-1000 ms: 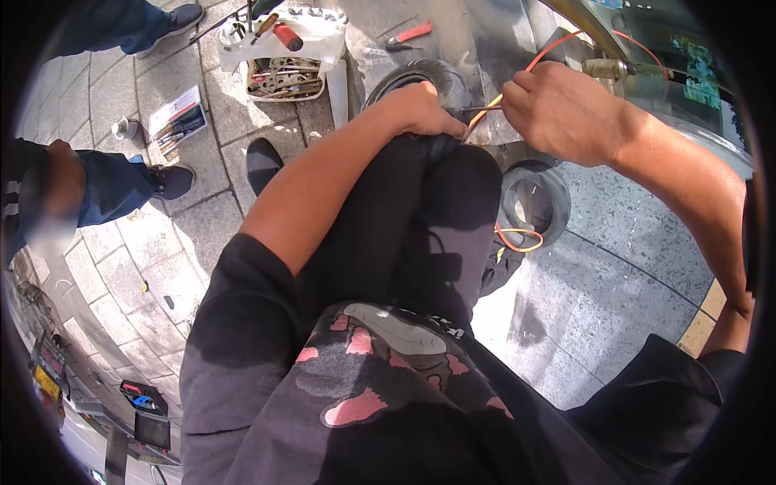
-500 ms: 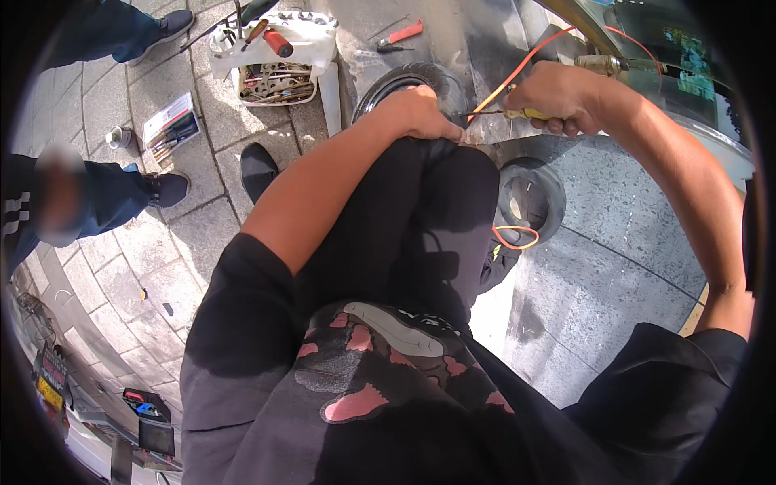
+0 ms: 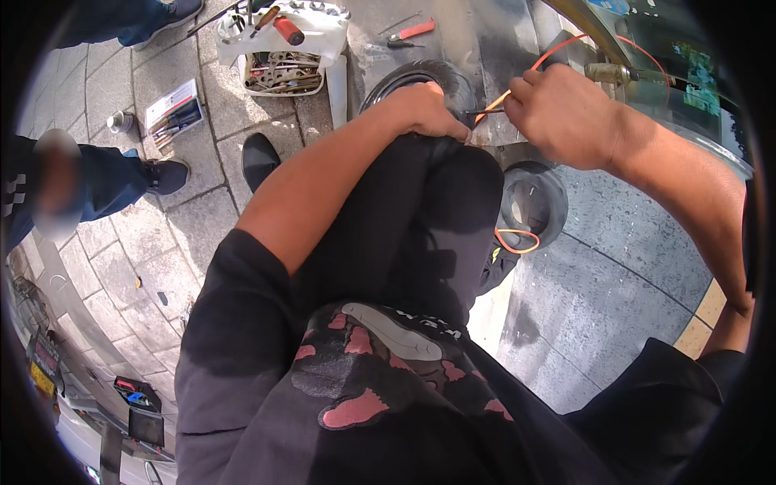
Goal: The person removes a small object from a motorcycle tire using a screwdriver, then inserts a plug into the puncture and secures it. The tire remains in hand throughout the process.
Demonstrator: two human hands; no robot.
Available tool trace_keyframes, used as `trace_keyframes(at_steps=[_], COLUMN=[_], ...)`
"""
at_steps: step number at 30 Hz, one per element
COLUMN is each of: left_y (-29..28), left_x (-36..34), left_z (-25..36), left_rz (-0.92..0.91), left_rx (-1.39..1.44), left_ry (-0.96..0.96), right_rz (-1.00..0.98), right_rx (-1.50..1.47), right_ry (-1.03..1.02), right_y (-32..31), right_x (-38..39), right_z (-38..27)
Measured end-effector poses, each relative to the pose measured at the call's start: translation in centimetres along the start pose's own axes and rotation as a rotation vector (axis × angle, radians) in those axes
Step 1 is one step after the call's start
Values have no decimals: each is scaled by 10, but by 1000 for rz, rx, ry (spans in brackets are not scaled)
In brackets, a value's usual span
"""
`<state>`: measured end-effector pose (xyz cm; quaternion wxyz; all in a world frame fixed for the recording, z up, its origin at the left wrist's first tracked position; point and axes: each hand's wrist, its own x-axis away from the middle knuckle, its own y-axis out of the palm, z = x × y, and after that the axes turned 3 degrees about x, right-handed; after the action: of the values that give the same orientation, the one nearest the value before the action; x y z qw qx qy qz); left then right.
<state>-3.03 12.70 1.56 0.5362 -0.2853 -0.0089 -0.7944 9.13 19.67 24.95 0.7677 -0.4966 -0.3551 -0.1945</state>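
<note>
My left hand [image 3: 428, 113] grips a small black tyre [image 3: 449, 81] propped by my knees, thumb toward its right side. My right hand [image 3: 558, 113] is closed on a screwdriver [image 3: 493, 111] whose dark shaft points left to the tyre beside my left thumb; the handle is hidden by my fingers. An orange hose [image 3: 536, 65] runs behind my right hand and loops down by a second black tyre [image 3: 548, 198] lying on the lower right.
At upper left stand a white toolbox [image 3: 283, 44], a tray of tools [image 3: 174, 121] and a can [image 3: 120, 122]. Red-handled tools [image 3: 412, 32] lie on a metal surface. Another person's legs [image 3: 113, 190] are at left. A metal frame [image 3: 598, 36] borders the right.
Half a second ago my right hand was rolled, showing the screwdriver's yellow handle; it has turned back, knuckles up, similar to a second ago. My left hand stays on the tyre.
</note>
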Motion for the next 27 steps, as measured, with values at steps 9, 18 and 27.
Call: trace_keyframes(at_steps=[9,18,27], left_y=[6,1,-1], left_x=[-2,-5,0], left_z=[4,-10,0], left_rz=[26,40,-18], left_rx=[-83,79,-11], left_ry=[33,5,-24], right_rz=[-609,145,15], right_rx=[-1369,-293,59], right_ry=[1077,338,-23], right_y=[8,2,-5], right_x=[-25,-6,-7], right_z=[35,15,4])
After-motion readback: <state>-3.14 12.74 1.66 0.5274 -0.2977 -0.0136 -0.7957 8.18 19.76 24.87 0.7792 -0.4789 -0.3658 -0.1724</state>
